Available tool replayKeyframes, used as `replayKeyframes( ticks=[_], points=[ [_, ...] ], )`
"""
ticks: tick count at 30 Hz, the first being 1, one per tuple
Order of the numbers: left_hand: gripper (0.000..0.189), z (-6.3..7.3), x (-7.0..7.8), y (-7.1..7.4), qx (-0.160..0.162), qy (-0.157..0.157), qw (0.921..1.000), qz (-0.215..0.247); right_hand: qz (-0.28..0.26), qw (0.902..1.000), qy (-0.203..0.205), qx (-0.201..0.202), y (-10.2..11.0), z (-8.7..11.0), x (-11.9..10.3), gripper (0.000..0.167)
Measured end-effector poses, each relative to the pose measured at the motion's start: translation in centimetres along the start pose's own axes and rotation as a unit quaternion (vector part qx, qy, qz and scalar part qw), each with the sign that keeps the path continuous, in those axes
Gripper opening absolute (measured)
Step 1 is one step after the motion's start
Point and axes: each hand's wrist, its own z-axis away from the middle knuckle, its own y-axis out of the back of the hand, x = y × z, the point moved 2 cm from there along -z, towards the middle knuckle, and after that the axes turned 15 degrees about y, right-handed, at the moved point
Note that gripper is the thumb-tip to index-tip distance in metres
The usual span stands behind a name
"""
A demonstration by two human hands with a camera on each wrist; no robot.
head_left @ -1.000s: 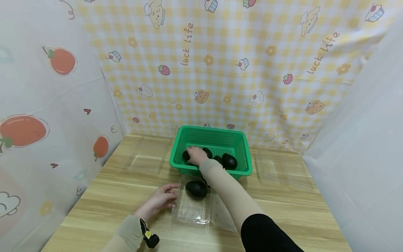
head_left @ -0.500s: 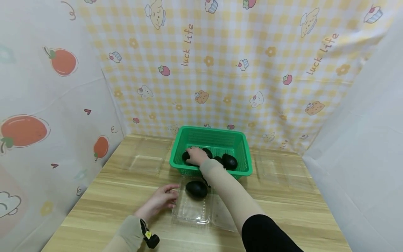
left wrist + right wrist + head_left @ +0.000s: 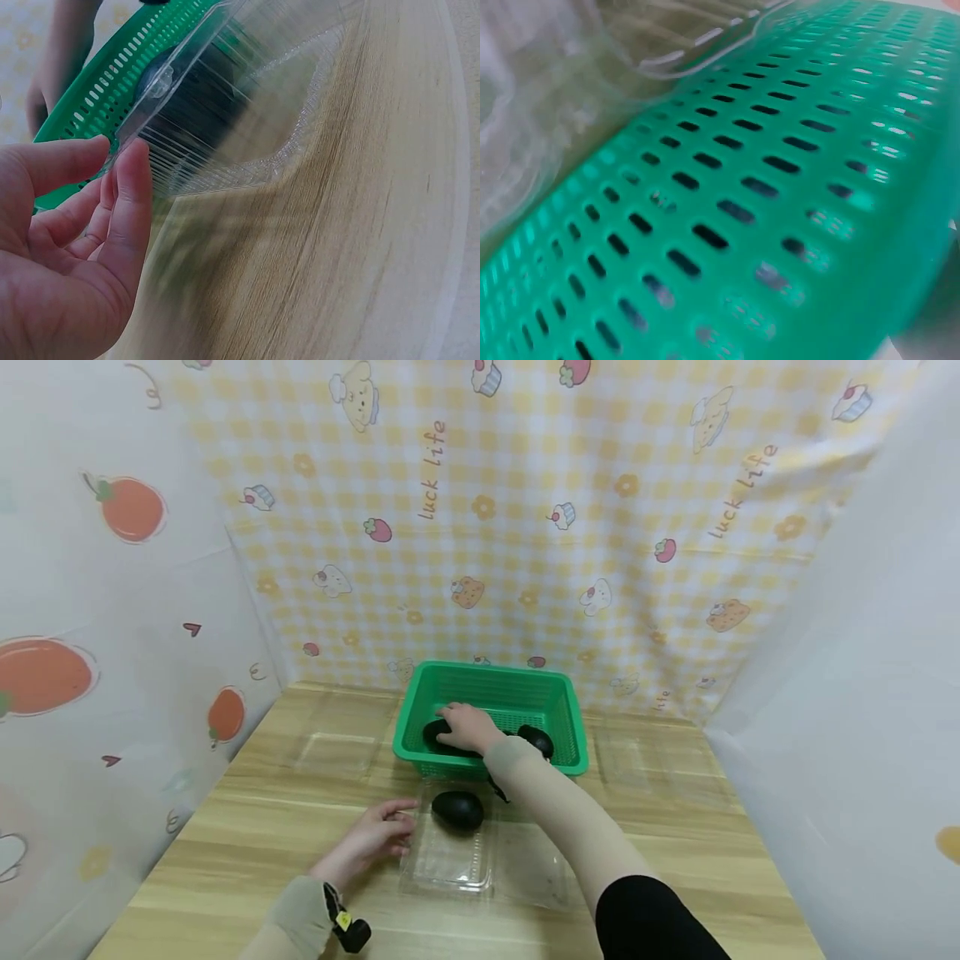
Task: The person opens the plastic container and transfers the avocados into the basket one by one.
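In the head view, my left hand [image 3: 372, 837] is at the left side of a clear plastic container [image 3: 452, 860]. The left wrist view shows the container's rim [image 3: 131, 124] pinched between my fingertips. One dark avocado [image 3: 458, 811] lies in the container's far half. My right hand [image 3: 468, 729] reaches into the green basket [image 3: 491, 673], thumb and fingers around a dark avocado [image 3: 435, 734] at its left side; the grip is partly hidden. Another avocado [image 3: 537, 740] shows right of the wrist. The right wrist view holds mostly the basket's slotted wall [image 3: 727, 180], not the hand.
The container's clear lid [image 3: 528, 864] lies open to its right, partly under my right forearm. More clear plastic containers lie on the wooden table [image 3: 217, 860], one at the back left [image 3: 337, 752] and others at the right [image 3: 626, 764]. A patterned cloth hangs behind.
My right hand has shifted slightly right within the basket, and more of the avocado at its left shows. The head view has turned a little right. My left hand stays at the container.
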Motion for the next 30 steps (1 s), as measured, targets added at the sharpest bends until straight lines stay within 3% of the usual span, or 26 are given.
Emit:
replayKeyframes(
  ticks=[7, 14, 23, 30],
  points=[
    [0.054, 0.1, 0.0, 0.1, -0.007, 0.004, 0.9999, -0.006, 0.016, 0.999, 0.036, 0.019, 1.4, 2.3, -1.0, 0.057],
    [0.055, 0.1, 0.2, 0.1, -0.005, 0.006, 0.9999, -0.007, -0.016, 0.9946, 0.079, 0.065, 2.1, 6.0, -2.8, 0.067],
    [0.055, 0.1, 0.4, -0.1, 0.004, 0.013, 0.9998, -0.014, 0.006, 0.9903, 0.108, 0.087, 1.6, 10.7, -5.5, 0.065],
    [0.054, 0.2, 0.5, -0.2, -0.001, 0.009, 0.9998, -0.018, 0.022, 0.9845, 0.137, 0.107, 0.4, 13.1, -6.5, 0.059]
  ],
)
